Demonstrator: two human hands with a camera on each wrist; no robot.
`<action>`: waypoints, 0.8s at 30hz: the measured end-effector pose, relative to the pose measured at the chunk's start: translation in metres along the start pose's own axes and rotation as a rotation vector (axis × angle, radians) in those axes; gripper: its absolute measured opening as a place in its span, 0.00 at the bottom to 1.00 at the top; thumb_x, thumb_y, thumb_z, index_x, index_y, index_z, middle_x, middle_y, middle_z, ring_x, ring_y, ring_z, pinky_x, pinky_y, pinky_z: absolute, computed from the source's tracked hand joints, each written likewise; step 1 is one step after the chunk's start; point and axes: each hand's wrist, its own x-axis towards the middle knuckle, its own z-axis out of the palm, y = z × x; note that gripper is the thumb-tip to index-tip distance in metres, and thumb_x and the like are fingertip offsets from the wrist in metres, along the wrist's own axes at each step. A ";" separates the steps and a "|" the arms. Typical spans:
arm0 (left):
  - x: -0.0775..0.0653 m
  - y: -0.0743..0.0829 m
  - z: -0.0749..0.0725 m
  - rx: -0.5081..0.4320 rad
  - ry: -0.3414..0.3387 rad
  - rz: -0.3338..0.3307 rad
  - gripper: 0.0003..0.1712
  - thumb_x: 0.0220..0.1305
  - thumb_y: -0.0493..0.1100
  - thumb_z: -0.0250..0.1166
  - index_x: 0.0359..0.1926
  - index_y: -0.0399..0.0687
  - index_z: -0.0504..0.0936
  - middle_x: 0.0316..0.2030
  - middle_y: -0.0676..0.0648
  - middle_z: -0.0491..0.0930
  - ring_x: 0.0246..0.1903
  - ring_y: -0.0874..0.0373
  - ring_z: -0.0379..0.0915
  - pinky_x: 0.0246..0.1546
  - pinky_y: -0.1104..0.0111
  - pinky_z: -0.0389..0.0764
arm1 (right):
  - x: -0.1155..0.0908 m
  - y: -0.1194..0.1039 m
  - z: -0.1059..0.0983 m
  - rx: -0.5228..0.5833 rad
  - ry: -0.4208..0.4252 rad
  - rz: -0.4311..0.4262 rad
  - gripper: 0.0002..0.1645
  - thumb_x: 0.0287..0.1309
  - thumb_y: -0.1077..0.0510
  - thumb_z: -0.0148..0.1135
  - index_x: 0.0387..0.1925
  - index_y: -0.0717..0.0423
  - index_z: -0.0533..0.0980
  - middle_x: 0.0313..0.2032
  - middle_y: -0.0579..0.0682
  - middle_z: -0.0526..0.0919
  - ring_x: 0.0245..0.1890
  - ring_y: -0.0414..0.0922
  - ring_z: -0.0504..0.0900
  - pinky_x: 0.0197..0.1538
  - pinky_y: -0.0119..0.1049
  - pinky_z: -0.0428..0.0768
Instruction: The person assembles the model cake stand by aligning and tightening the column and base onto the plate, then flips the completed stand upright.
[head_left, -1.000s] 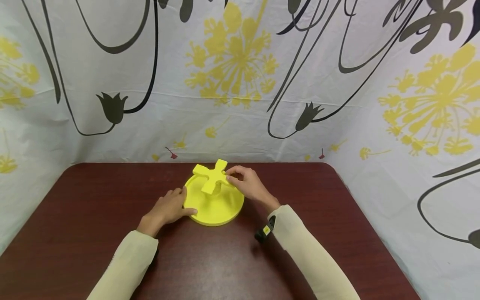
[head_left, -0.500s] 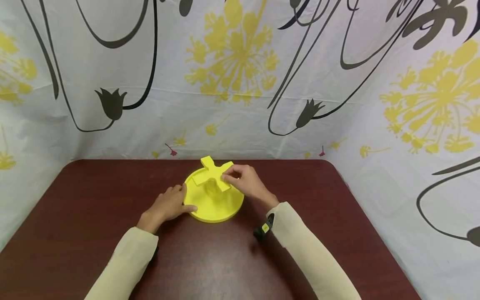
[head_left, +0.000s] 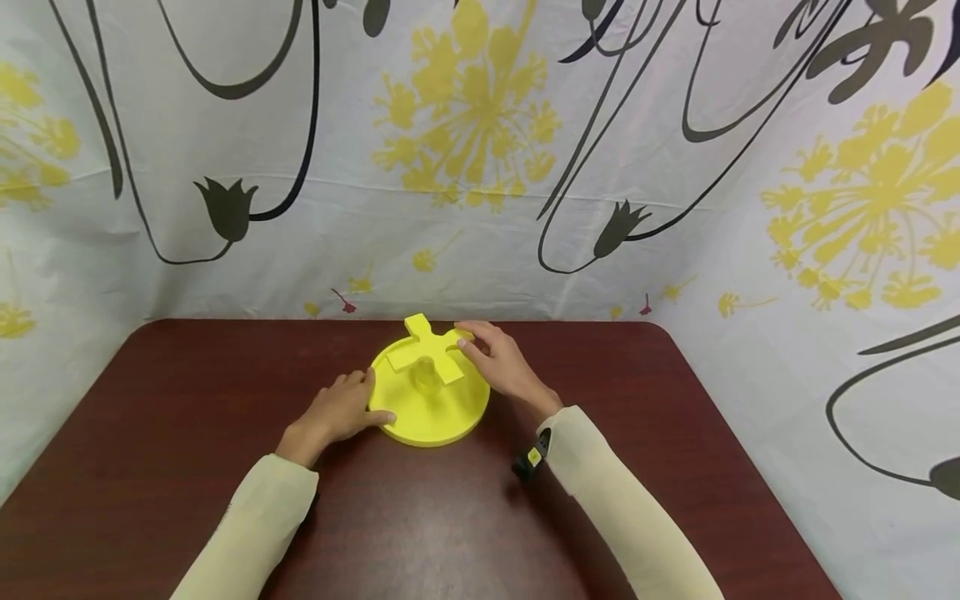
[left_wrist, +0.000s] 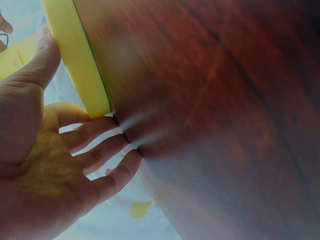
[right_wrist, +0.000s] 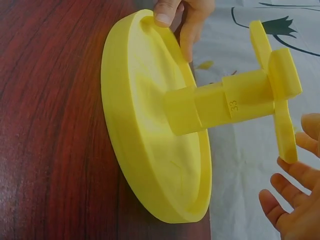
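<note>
A round yellow dish-like base (head_left: 431, 418) with a raised rim lies on the dark red-brown table. From its middle rises a stepped yellow stem (right_wrist: 210, 102), marked with small digits, topped by a cross-shaped handle (head_left: 427, 348). My left hand (head_left: 330, 419) grips the base's left rim, thumb over the top edge and fingers along the outside, their tips against the table in the left wrist view. Beside the handle's right arm, my right hand (head_left: 501, 365) has its fingers parted. A fingertip touches or nearly touches that arm in the right wrist view.
The wooden table (head_left: 420, 533) ends at a rounded far edge just beyond the base. Behind and to the sides hangs a white curtain (head_left: 337, 150) with yellow and dark plant prints. A black wrist device (head_left: 531, 458) hangs below the right sleeve.
The cross handle has turned from where it stood a second ago. My right hand pinched one arm half a second ago; its fingers have since spread apart. My left hand stays on the rim.
</note>
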 end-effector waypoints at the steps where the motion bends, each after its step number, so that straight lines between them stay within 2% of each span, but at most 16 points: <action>1: 0.000 0.000 0.000 -0.001 -0.001 0.000 0.54 0.66 0.61 0.63 0.74 0.27 0.51 0.69 0.27 0.59 0.68 0.30 0.55 0.62 0.36 0.61 | -0.001 0.000 0.000 -0.003 0.002 0.009 0.23 0.73 0.51 0.54 0.65 0.49 0.74 0.65 0.51 0.74 0.63 0.49 0.73 0.60 0.49 0.77; 8: -0.001 0.002 0.002 0.000 -0.010 -0.006 0.54 0.66 0.61 0.64 0.74 0.27 0.51 0.69 0.27 0.59 0.67 0.31 0.56 0.63 0.37 0.61 | -0.005 0.000 0.000 -0.006 0.042 0.037 0.17 0.72 0.52 0.56 0.57 0.49 0.80 0.55 0.48 0.81 0.57 0.47 0.77 0.60 0.48 0.76; 12: 0.000 0.003 0.001 -0.001 -0.011 -0.011 0.54 0.66 0.61 0.64 0.74 0.27 0.51 0.69 0.27 0.59 0.68 0.31 0.56 0.63 0.37 0.61 | -0.006 -0.001 0.000 0.008 0.052 0.021 0.15 0.70 0.54 0.59 0.53 0.50 0.82 0.51 0.48 0.82 0.54 0.46 0.79 0.59 0.49 0.77; 15: 0.000 0.003 0.001 -0.001 -0.010 -0.014 0.54 0.66 0.61 0.64 0.74 0.27 0.51 0.70 0.27 0.59 0.68 0.31 0.55 0.63 0.37 0.61 | -0.006 -0.003 -0.001 0.013 0.050 -0.006 0.13 0.68 0.55 0.61 0.51 0.50 0.83 0.48 0.47 0.83 0.48 0.45 0.79 0.53 0.47 0.79; 19: -0.001 0.002 0.000 -0.001 -0.010 -0.016 0.54 0.66 0.61 0.64 0.74 0.27 0.51 0.69 0.27 0.59 0.68 0.31 0.55 0.64 0.37 0.60 | -0.005 -0.004 -0.001 0.028 0.036 -0.030 0.11 0.66 0.56 0.63 0.48 0.49 0.84 0.45 0.46 0.84 0.40 0.48 0.79 0.40 0.39 0.78; 24: -0.001 0.001 0.000 0.003 -0.007 -0.014 0.55 0.66 0.61 0.64 0.74 0.27 0.51 0.69 0.27 0.59 0.68 0.31 0.56 0.64 0.37 0.61 | -0.005 -0.008 0.000 0.048 0.023 -0.020 0.10 0.64 0.57 0.66 0.46 0.50 0.85 0.45 0.45 0.85 0.38 0.45 0.82 0.38 0.34 0.81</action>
